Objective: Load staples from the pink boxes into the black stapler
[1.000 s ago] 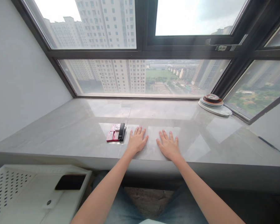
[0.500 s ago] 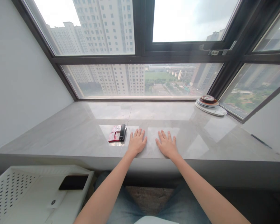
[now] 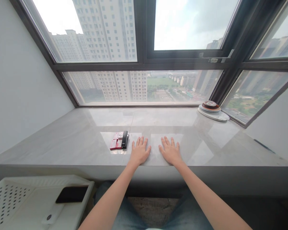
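My left hand (image 3: 139, 151) lies flat, palm down, on the grey stone sill (image 3: 74, 140), fingers stretched out, holding nothing. My right hand (image 3: 170, 150) rests the same way a little to its right, also flat and empty. Just left of my left hand sits a black stapler (image 3: 125, 139), not touched. Against the stapler's left side lie small red and white boxes (image 3: 116, 141).
A stack of round plates (image 3: 212, 109) stands at the sill's far right corner by the window. A white perforated basket (image 3: 12, 198) with a dark phone (image 3: 71, 194) in it sits low at my left. Large windows (image 3: 144, 48) back the sill.
Both hands stay flat in place on the sill. The camera has tipped upward slightly, so everything sits lower in the picture.
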The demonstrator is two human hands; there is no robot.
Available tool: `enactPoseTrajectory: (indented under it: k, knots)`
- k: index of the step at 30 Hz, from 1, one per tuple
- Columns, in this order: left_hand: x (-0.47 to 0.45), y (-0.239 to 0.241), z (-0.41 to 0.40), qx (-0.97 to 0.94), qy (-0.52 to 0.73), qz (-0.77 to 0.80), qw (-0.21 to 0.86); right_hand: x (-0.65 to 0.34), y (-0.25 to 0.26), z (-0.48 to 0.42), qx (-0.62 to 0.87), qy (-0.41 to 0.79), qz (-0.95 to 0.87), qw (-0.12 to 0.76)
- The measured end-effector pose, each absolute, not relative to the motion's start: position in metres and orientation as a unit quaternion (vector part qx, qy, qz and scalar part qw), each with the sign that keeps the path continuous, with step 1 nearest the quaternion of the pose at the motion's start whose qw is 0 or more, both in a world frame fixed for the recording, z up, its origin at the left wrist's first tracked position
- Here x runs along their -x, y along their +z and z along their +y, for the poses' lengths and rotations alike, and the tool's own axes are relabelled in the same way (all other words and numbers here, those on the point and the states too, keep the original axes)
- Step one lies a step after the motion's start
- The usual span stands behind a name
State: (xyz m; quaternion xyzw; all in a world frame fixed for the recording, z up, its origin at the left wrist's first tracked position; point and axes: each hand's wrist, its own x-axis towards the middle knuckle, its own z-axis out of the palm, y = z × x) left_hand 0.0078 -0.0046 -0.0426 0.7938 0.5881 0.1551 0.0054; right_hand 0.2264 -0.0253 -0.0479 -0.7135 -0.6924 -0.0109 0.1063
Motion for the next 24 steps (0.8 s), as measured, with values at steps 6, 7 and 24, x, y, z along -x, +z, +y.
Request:
enactPoseTrajectory:
  k: [6, 7, 24]
  knots:
    - [-0.0079, -0.0400, -0.0074, -0.792, 0.156, 0.590, 0.008, -0.2263, -0.0448, -0.0290, 0.708, -0.010, -0.700, 0.097]
    - [-0.0079, -0.0399, -0.0081, -0.792, 0.158, 0.589, 0.007, -0.2263, -0.0442, -0.0301, 0.707, -0.011, -0.701, 0.096]
    - [-0.0098, -0.0398, -0.0126, -0.794, 0.159, 0.586, -0.012, -0.2287, -0.0495, -0.0287, 0.693, -0.017, -0.709, 0.125]
